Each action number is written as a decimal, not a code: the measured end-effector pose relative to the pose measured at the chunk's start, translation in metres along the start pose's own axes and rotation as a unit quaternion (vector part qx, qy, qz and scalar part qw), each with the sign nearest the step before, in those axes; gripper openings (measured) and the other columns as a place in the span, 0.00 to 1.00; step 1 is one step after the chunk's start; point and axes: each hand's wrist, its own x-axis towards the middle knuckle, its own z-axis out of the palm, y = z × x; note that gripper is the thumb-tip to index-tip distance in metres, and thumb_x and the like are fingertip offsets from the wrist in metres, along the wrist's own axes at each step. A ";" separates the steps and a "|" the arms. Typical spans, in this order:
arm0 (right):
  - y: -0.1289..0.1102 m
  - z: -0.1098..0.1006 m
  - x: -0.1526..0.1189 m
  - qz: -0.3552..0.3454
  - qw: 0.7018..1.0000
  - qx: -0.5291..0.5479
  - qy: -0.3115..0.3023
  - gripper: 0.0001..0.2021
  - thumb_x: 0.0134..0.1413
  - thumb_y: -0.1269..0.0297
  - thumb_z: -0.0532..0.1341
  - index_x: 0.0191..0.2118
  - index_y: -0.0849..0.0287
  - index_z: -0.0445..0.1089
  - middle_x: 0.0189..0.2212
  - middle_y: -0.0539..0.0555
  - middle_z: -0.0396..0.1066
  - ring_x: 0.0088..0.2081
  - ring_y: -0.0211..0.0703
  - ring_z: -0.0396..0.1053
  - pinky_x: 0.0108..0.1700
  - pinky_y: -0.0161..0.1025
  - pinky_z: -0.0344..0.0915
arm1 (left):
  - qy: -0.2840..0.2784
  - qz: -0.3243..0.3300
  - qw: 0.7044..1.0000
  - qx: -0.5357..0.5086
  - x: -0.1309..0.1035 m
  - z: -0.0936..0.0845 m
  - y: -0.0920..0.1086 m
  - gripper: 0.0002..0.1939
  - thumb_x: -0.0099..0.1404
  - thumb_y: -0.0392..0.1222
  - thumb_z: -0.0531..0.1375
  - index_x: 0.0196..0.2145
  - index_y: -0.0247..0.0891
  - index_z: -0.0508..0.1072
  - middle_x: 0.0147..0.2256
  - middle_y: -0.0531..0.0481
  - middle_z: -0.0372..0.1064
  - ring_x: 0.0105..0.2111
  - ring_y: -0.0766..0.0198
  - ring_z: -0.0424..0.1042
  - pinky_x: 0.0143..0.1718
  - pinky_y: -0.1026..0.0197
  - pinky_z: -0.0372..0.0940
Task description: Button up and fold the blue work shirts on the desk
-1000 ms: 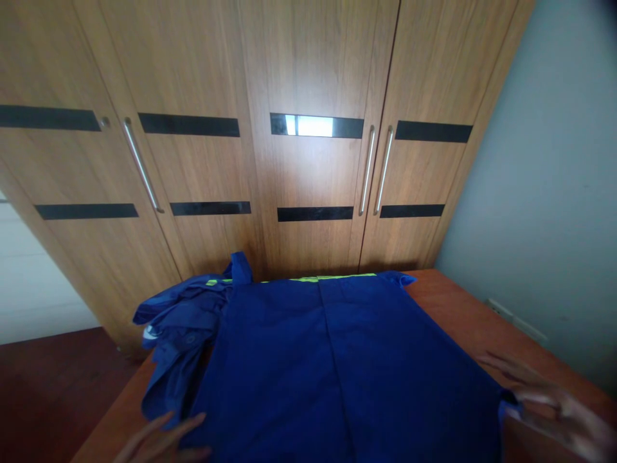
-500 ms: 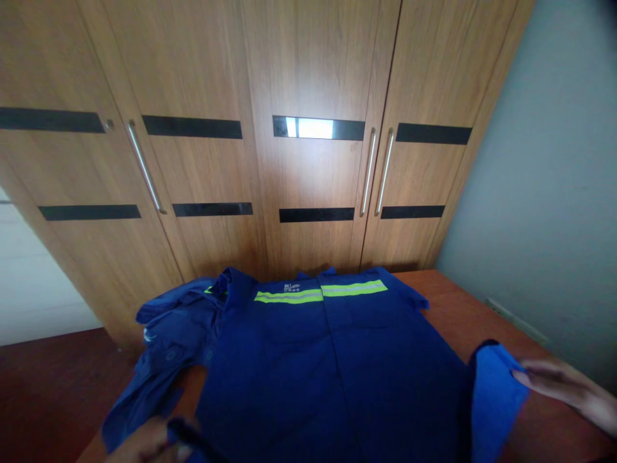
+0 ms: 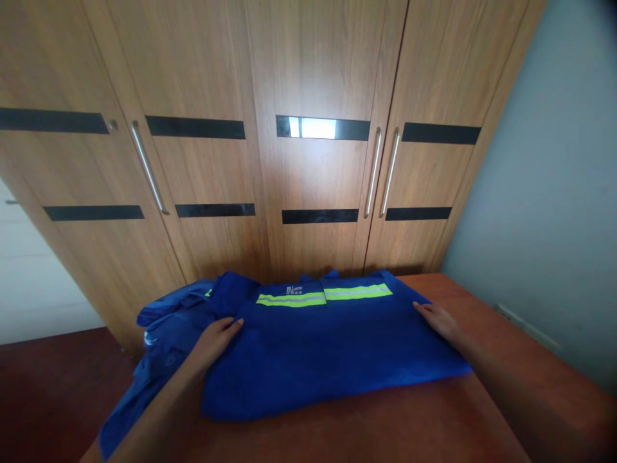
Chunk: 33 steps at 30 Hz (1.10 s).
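Note:
A blue work jacket [image 3: 332, 347] with yellow-green reflective strips lies on the reddish-brown surface, its lower part folded up over the front. White print shows on its chest. At the jacket's left side, my left hand [image 3: 219, 339] is closed on the cloth, fingers bent inward. On the opposite side my right hand [image 3: 439, 323] pinches the fabric near the right edge. The undersides of both hands' fingers are partly hidden. Left of the jacket, partly behind my left forearm, lies a second heap of blue clothing [image 3: 168, 328].
A wooden wardrobe [image 3: 318, 244] with metal handles and dark strips stands right behind the surface. A pale wall [image 3: 544, 193] rises on the right. The reddish-brown surface [image 3: 366, 424] shows in front of the jacket.
Both hands have moved forward and inward, away from me, carrying the lower edge of the jacket. The lower part is now folded over, and bare surface shows in front.

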 end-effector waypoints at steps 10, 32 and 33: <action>0.040 0.001 -0.007 -0.031 0.993 -0.117 -0.016 0.10 0.48 0.57 0.60 0.22 0.54 0.70 0.22 0.50 0.73 0.30 0.47 0.71 0.36 0.38 0.63 | -0.112 -0.110 0.980 -0.120 -0.051 0.000 -0.010 0.16 0.43 0.50 0.70 0.30 0.41 0.77 0.32 0.49 0.79 0.34 0.49 0.77 0.40 0.54 0.72; 0.039 0.013 -0.072 0.026 0.934 -0.351 0.064 0.22 0.61 0.52 0.47 0.54 0.53 0.66 0.43 0.59 0.75 0.41 0.53 0.75 0.41 0.45 0.68 | -0.009 -0.024 0.992 0.120 -0.085 0.002 -0.021 0.18 0.53 0.58 0.58 0.30 0.43 0.79 0.36 0.50 0.79 0.43 0.46 0.75 0.50 0.50 0.67; 0.042 0.011 -0.074 0.023 0.932 -0.354 0.068 0.22 0.61 0.53 0.47 0.54 0.53 0.66 0.44 0.59 0.75 0.42 0.54 0.74 0.41 0.46 0.68 | -0.006 -0.025 0.992 0.123 -0.088 0.004 -0.020 0.19 0.53 0.59 0.58 0.31 0.43 0.79 0.37 0.49 0.79 0.44 0.46 0.75 0.50 0.50 0.68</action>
